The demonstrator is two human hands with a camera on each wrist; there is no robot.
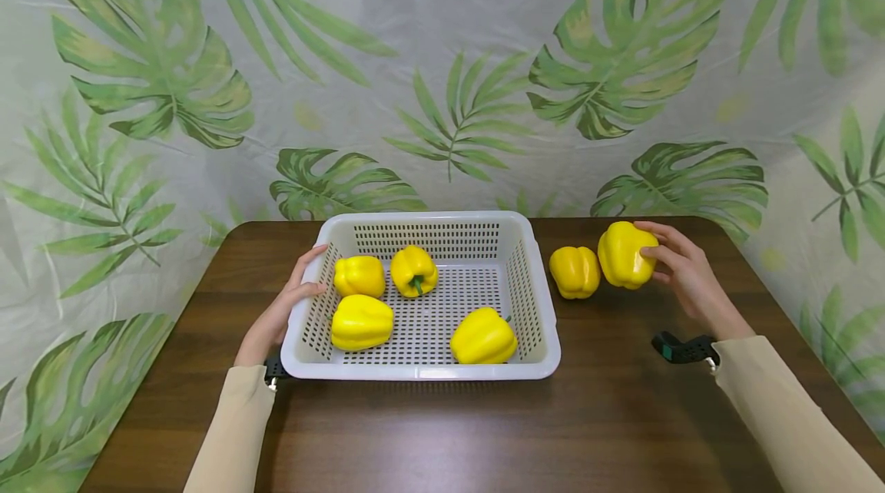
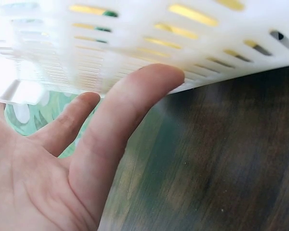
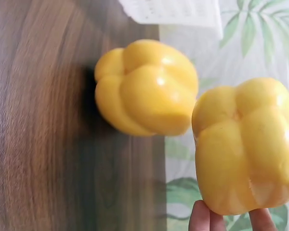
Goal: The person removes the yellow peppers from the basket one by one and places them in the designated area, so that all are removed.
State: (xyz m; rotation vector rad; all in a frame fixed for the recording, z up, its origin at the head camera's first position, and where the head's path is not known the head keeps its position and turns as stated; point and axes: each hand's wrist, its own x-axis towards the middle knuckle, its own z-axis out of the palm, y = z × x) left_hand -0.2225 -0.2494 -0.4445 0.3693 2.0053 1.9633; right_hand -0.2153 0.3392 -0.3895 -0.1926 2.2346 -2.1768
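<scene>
Yellow pepper (image 1: 621,256), right side: stem hidden, and its edge was clipped in the right wrist view, where only fingertips of the right hand (image 1: 681,270) showed at the bottom. Left wrist view was washed out at the basket (image 1: 418,373); contents showed just as yellow slivers and a bit of green through the slots. Couldn't tell whether the held piece touched the loose pepper (image 1: 575,273) on the brown table (image 1: 449,431).

Grip: right fingers clamped on the yellow pepper from its right, so it sat just left of that palm, with the loose one between it and the basket. Left hand (image 1: 283,312): thumb and fingers extended, spread apart, against the basket's left side. Four peppers (image 1: 362,322) lay inside.
</scene>
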